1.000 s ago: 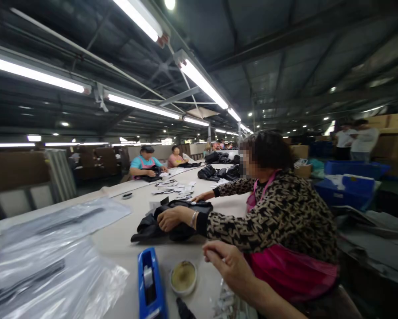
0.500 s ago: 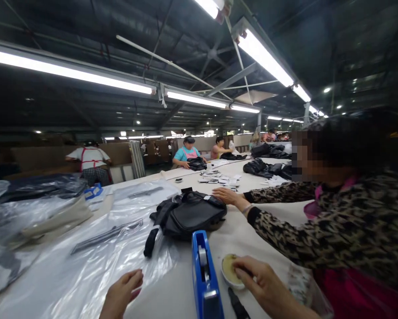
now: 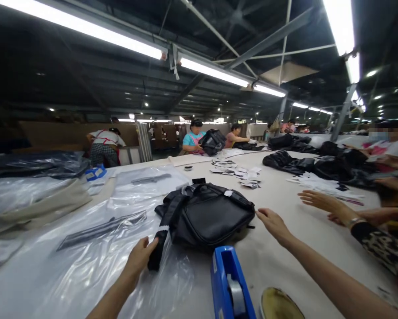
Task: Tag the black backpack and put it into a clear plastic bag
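Observation:
A black bag [image 3: 208,215] lies on the long white table [image 3: 285,208] straight ahead. Its strap [image 3: 161,241] trails toward me over a clear plastic sheet [image 3: 86,266]. My left hand [image 3: 141,256] is stretched out to the end of that strap, fingers curled beside it. My right hand [image 3: 274,223] reaches forward with fingers extended, its tips at the bag's right edge. Neither hand has closed on anything.
A blue tape dispenser [image 3: 230,285] and a round tin [image 3: 280,305] sit near me. A co-worker's hands [image 3: 325,204] rest on the table at right. Paper tags [image 3: 239,173], more black bags [image 3: 305,161] and plastic sleeves [image 3: 146,181] lie farther off. Other people work at the far end.
The view swung left and the co-worker let go of the bag. My right hand left the round tin and reached to the bag. My left hand advanced to the strap.

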Motion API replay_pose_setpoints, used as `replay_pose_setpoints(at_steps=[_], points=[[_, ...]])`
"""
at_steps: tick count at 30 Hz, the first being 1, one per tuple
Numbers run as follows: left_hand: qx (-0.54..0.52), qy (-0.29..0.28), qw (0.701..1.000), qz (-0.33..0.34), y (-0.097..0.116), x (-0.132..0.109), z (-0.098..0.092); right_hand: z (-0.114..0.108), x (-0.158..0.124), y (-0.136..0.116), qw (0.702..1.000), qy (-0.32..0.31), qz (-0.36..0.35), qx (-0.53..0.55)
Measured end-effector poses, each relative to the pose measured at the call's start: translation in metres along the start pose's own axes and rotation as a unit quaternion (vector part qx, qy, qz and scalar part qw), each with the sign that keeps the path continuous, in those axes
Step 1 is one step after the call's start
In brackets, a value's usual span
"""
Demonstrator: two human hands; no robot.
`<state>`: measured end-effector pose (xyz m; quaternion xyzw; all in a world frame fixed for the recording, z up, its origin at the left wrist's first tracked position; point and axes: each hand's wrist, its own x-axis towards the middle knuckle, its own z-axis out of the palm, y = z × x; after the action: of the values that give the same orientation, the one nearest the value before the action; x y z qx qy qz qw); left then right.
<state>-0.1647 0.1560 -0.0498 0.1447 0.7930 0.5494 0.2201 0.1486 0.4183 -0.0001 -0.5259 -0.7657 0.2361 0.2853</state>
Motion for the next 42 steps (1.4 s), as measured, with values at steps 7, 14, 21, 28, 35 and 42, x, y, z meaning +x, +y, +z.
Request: replay_pose_setpoints(at_steps=[7, 14, 21, 28, 35, 42], points=[[-0.08, -0.154, 0.98, -0.097, 0.014, 0.032, 0.016, 0.046, 0.07, 0.009, 0.995, 0.021, 0.03, -0.095], [-0.298, -0.166, 0.934, -0.104, 0.127, 0.003, 0.038, 0.062, 0.094, 0.007, 0.991, 0.037, 0.021, -0.125], [0.015, -0.252, 0.966, -0.055, 0.097, -0.029, 0.099, 0.059, 0.102, -0.007, 0.994, 0.023, 0.031, -0.106], [-0.022, -0.196, 0.965, -0.176, 0.066, -0.008, 0.056, 0.053, 0.126, -0.005, 0.992, -0.039, 0.122, 0.007], [0.101, -0.099, 0.988, -0.061, 0.046, 0.027, 0.062, 0.074, 0.125, 0.015, 0.928, -0.2, 0.247, 0.192], [-0.187, -0.188, 0.934, -0.24, 0.045, 0.061, 0.085, 0.08, 0.13, 0.027, 0.884, -0.221, 0.293, 0.288]])
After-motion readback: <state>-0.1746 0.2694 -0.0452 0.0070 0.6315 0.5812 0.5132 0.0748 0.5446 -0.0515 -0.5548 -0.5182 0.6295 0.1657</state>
